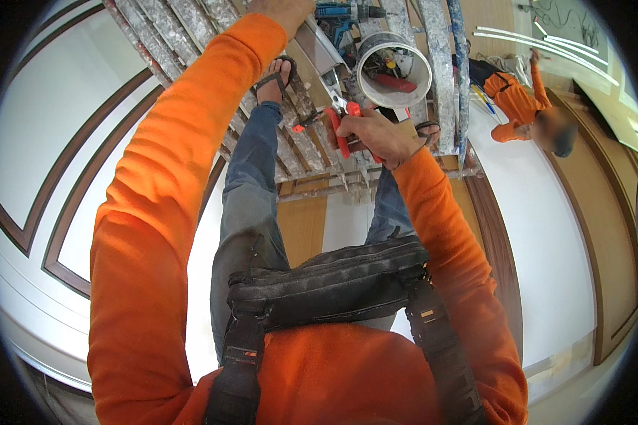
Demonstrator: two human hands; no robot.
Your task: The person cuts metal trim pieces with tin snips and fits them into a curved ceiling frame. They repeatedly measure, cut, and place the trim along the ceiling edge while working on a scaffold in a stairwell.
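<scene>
My right hand [376, 134] is closed around the red handles of a pair of snips [345, 145], whose silver jaws point up and away from me. Close to the jaws lies a pale metal strip [319, 48]. At the top edge, beyond my outstretched orange sleeve, is my left hand [285, 10]; its fingers are cut off by the frame, so what it holds is hidden. A white bucket [427, 79] with assorted tools, among them a red-handled one, stands just past my right hand. Beside it lies a blue cordless drill [340, 23].
I stand in sandals on a raised platform of paint-spattered slats [166, 32], with gaps between them. At the right, lower down, another person in orange [521, 103] works near long bright strips [546, 44]. White panels with brown trim [85, 170] rise at the left.
</scene>
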